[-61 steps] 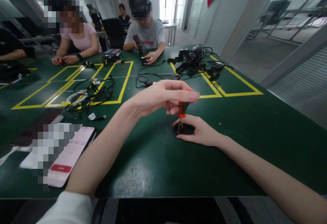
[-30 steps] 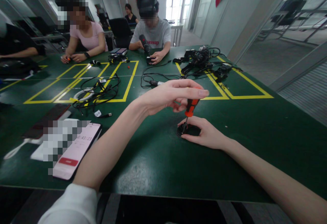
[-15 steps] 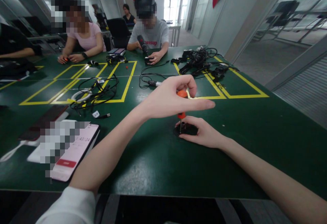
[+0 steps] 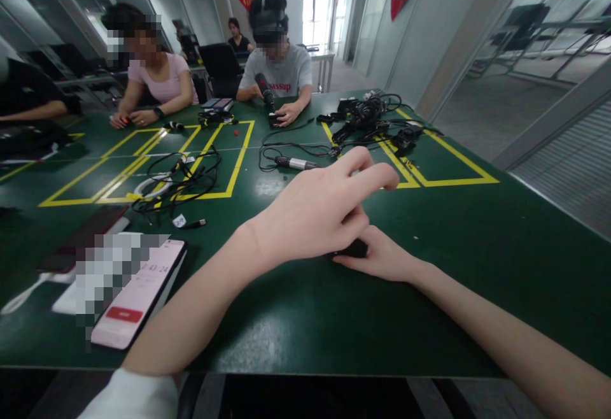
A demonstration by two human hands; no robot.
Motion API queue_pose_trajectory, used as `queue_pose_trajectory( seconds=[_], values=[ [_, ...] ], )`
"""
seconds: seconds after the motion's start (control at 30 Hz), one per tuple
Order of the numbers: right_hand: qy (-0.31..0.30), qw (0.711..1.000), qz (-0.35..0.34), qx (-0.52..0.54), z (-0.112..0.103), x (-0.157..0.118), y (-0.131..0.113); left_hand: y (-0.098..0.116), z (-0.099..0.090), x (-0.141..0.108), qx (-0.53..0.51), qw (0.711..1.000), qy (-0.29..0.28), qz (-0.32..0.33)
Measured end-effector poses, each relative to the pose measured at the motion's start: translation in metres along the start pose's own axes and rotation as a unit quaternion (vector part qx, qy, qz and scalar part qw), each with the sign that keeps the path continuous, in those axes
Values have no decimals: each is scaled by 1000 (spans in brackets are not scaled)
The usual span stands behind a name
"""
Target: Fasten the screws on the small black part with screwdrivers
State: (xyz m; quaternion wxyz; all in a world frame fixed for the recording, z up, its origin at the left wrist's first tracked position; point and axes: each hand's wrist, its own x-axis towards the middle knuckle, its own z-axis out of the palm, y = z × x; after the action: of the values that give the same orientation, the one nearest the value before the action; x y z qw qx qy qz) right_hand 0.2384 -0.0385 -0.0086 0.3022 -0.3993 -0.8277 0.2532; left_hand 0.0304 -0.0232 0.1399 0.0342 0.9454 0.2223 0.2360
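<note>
My left hand [image 4: 324, 209] is over the work spot, back of the hand up, with its fingers bent and the index finger raised. It hides the orange-handled screwdriver that stood upright there half a second ago; the fingers curl around where the handle was. My right hand [image 4: 386, 256] rests on the green table [image 4: 458, 234], thumb and fingers closed around the rim of a flat black round part [image 4: 354, 250]. Most of that part is behind my left hand, so the tip of the screwdriver cannot be seen.
Phones, one lit [image 4: 153, 282], lie by my left forearm. Beyond them is a tangle of black cables [image 4: 191, 180]. A silver cylinder on a cable [image 4: 298, 163] lies ahead, a large cable bundle [image 4: 365, 116] farther right. Across the table a person [image 4: 281, 69] works with a power screwdriver [image 4: 264, 90].
My left hand has turned at the wrist and come lower, its thumb swinging down toward me, so it now covers the orange screwdriver. My right hand stays on the black part.
</note>
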Motion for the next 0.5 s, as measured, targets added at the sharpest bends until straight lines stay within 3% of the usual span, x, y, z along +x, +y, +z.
queue_pose_trajectory(
  seconds=[0.17,0.33,0.5],
  values=[
    [-6,1000,-1,7,0,1,-1,-3,4,0,67,998,-2,-3],
    [-2,1000,3,4,1,1,-1,-4,3,-1,43,998,4,46],
    [-1,1000,-5,13,3,2,0,-5,2,-1,78,997,-15,20]
  ],
)
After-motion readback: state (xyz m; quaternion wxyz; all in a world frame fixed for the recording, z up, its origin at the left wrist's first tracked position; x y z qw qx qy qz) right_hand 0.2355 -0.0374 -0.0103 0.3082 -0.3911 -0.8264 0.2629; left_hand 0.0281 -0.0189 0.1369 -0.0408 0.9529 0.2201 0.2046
